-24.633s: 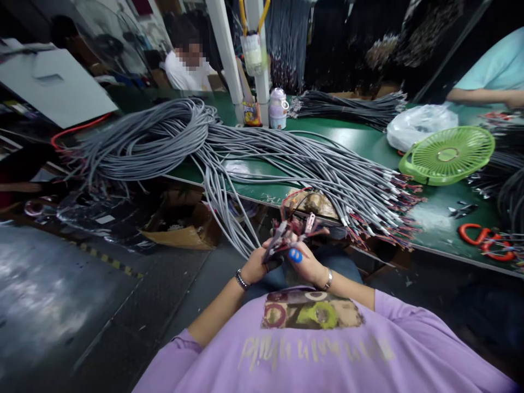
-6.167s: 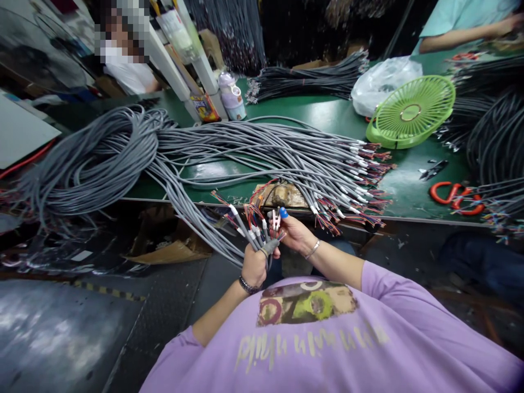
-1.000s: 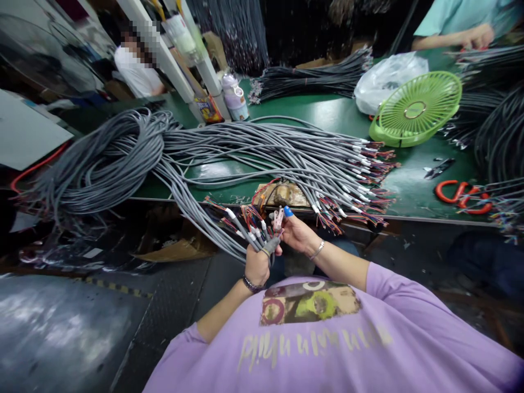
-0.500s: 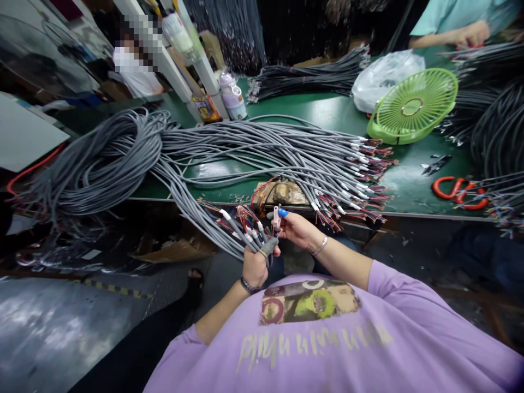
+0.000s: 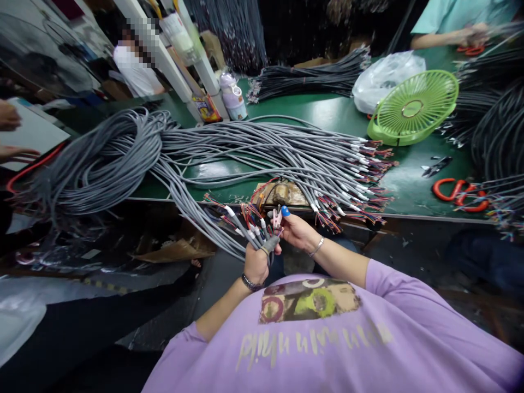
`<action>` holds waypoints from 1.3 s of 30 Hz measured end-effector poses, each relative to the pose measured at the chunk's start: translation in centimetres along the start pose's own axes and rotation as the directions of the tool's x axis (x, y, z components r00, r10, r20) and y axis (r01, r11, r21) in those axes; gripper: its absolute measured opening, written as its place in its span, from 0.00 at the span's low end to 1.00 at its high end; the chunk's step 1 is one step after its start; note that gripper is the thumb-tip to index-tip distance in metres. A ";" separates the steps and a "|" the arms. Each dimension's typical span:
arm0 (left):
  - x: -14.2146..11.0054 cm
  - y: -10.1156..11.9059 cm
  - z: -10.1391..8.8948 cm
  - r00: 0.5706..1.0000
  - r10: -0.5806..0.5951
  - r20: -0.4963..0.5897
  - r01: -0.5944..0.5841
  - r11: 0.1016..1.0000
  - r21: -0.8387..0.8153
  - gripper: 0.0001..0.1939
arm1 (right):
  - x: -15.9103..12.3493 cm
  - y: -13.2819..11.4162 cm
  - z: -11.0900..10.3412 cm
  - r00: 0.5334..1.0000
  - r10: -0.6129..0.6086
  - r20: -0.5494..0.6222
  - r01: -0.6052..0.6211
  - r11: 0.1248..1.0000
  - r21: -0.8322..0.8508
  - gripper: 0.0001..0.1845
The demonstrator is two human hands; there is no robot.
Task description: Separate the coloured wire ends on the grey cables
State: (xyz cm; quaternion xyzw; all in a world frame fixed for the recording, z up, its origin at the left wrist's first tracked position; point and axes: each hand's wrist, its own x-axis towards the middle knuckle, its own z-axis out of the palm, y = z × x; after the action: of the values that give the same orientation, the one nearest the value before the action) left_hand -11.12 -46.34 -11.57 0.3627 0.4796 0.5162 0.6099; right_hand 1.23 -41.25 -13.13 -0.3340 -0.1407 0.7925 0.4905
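My left hand (image 5: 256,263) is closed round a handful of grey cables (image 5: 229,232) whose stripped ends with coloured wires fan upward from my fist. A grey finger cot covers one finger. My right hand (image 5: 298,231), with a blue cot on a fingertip, pinches a small white and pink part (image 5: 277,217) right at the wire ends. Both hands hover below the edge of the green table (image 5: 327,117). A big bundle of grey cables (image 5: 213,147) lies across the table and trails down to my left hand.
A green fan (image 5: 413,108), a white plastic bag (image 5: 385,76), black cable bundles (image 5: 311,79), red-handled scissors (image 5: 460,194) and a small bottle (image 5: 233,97) sit on the table. Other people work at the far left, back and top right. A cardboard box (image 5: 176,250) lies under the table.
My hands stay together at the wire ends, the right hand shifting slightly. A dark shape has entered along the lower left, and another person's hands now show at the left edge.
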 end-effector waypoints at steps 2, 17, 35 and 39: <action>0.0 0.0 0.0 1.000 -0.015 -0.010 0.015 1.000 0.002 0.11 | 0.1 0.0 0.2 1.000 -0.010 -0.018 0.011 0.999 0.031 0.20; 0.0 -0.3 -0.3 0.999 0.032 -0.007 -0.032 0.999 0.017 0.12 | -0.4 0.4 -0.2 0.998 0.058 0.031 -0.059 0.997 0.055 0.25; -0.8 -0.2 -0.4 0.995 0.097 -0.035 -0.098 0.995 -0.022 0.10 | -0.8 -1.1 0.2 0.995 0.103 0.016 -0.103 0.994 -0.035 0.18; -0.4 -0.3 -0.2 0.995 0.080 -0.058 -0.080 0.997 0.003 0.11 | -0.7 -0.9 0.4 0.994 0.105 -0.006 -0.105 0.995 -0.002 0.19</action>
State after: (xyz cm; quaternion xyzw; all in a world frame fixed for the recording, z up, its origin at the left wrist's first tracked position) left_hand -11.21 -46.75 -11.77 0.3666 0.4825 0.5503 0.5745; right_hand 1.76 -41.37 -12.10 -0.3440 -0.1223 0.8159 0.4484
